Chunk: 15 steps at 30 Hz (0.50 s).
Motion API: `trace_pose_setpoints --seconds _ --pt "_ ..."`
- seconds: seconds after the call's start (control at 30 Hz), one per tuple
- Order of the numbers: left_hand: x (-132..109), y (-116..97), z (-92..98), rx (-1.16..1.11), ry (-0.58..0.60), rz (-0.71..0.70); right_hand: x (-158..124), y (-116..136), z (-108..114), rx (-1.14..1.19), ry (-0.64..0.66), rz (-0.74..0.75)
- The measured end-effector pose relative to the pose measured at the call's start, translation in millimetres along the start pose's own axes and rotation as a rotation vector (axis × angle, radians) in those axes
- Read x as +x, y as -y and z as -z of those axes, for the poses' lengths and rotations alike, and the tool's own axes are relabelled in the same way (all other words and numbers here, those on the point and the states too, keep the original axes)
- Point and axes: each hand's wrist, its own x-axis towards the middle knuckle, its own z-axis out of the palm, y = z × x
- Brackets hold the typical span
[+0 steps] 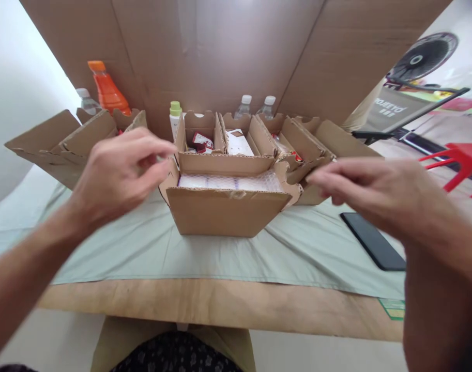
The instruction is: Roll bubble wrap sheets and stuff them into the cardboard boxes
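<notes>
A small open cardboard box stands before me, with clear bubble wrap inside it. To its left hovers my left hand, thumb and index finger apart and nothing visible between them. The fingertips are close to the box's left edge; I cannot tell whether they touch. At the right, my right hand is held near the box's right side flap, slightly apart from it. Its fingers are bent and close together, somewhat blurred, with no object showing in them.
Behind stand several cardboard bins holding small packets and a white item. An orange bottle, a green-capped bottle and clear bottles line the cardboard backboard. A dark phone-like slab lies on the cloth.
</notes>
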Motion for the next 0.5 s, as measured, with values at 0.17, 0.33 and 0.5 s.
trace_pose_setpoints --seconds 0.17,0.33,0.5 --pt "-97.9 14.3 -53.0 -0.461 -0.177 0.484 -77.8 -22.9 -57.3 0.224 0.017 -0.200" --pt "-91.9 11.1 -98.8 -0.739 -0.138 0.514 -68.4 -10.0 -113.6 0.381 -0.040 -0.285" --pt "-91.0 -18.3 -105.9 -0.829 -0.132 0.524 -75.2 -1.7 -119.5 0.372 -0.118 -0.311"
